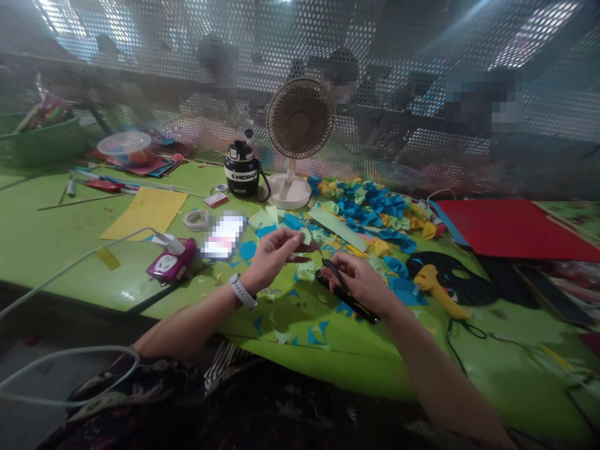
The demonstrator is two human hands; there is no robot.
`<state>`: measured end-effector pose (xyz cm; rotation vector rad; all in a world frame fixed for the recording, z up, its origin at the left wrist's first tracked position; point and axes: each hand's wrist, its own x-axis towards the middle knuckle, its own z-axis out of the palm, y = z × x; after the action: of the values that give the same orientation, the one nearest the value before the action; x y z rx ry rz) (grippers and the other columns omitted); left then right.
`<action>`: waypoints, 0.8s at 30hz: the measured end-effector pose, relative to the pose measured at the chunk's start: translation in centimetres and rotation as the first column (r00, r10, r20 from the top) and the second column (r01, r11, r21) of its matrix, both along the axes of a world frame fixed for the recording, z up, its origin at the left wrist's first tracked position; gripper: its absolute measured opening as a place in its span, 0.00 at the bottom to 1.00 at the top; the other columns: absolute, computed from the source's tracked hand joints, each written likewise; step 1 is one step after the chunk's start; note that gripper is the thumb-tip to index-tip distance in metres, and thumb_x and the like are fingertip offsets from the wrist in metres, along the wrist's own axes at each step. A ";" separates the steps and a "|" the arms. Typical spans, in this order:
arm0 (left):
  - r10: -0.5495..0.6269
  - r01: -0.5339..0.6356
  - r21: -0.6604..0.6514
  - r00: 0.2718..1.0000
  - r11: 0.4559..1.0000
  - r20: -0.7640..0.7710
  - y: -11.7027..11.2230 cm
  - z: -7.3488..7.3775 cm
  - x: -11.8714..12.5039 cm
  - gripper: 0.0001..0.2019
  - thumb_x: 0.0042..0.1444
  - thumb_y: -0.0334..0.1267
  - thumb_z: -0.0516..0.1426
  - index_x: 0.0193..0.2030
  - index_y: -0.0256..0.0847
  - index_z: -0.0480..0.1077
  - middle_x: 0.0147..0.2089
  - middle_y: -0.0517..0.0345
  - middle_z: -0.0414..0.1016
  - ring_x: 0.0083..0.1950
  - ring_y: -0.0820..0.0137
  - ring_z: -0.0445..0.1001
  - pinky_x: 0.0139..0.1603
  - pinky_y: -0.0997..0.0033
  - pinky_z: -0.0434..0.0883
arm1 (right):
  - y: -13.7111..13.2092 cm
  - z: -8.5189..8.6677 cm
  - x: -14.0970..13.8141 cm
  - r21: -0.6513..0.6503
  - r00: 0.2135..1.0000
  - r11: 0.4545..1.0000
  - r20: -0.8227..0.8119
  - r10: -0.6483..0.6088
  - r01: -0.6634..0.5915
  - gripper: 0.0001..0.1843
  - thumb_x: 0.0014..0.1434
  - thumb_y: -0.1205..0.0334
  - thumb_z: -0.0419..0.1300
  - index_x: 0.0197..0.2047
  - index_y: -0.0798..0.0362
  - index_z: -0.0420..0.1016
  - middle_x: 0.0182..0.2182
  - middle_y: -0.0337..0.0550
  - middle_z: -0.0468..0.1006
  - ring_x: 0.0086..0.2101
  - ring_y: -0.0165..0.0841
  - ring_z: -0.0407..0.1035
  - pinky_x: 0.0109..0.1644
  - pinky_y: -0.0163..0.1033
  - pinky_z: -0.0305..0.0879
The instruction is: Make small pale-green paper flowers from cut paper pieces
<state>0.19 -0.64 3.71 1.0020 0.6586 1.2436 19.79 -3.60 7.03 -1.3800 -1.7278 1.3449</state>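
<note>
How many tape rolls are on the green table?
2: a wide tape roll near the front, and a small one farther back, toward the fan. Others may hide under paper scraps.

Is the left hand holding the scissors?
No, the scissors are in the right hand, and the left hand is apart from them.

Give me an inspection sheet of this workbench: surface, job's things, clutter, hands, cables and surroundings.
Surface: green tabletop, scattered with paper scraps.
Job's things: black-handled scissors; heap of blue, yellow and green paper pieces.
Clutter: yellow glue gun, tape roll, yellow card, red sheet.
Hands: right hand holds the scissors; left hand raised, fingertips together, anything held too small to tell.
Cables: white cable running to a pink power socket.
Surroundings: desk fan, blurred people behind a perforated screen.
</note>
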 end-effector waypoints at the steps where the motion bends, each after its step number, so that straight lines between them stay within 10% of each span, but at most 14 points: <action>1: -0.001 0.001 0.000 1.000 1.000 0.001 0.0 0.0 0.0 0.21 0.49 0.52 0.68 0.36 0.37 0.69 0.34 0.52 0.82 0.41 0.61 0.84 0.36 0.70 0.80 | 0.0 0.1 0.0 -0.003 1.000 1.000 0.002 -0.003 0.003 0.29 0.45 0.33 0.68 0.28 0.50 0.64 0.20 0.34 0.71 0.22 0.27 0.62 0.27 0.35 0.55; 24: -0.031 0.031 -0.012 0.997 0.999 -0.073 0.5 -0.1 -0.5 0.21 0.49 0.52 0.68 0.37 0.36 0.70 0.37 0.49 0.81 0.43 0.59 0.83 0.37 0.67 0.81 | -0.2 0.3 0.0 0.026 1.000 1.000 0.004 0.008 -0.009 0.29 0.48 0.32 0.66 0.27 0.50 0.64 0.21 0.36 0.71 0.22 0.28 0.61 0.26 0.36 0.55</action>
<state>-0.33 -0.18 3.61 1.0486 0.7035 1.1795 19.82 -3.75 7.32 -1.3631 -1.7494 1.3206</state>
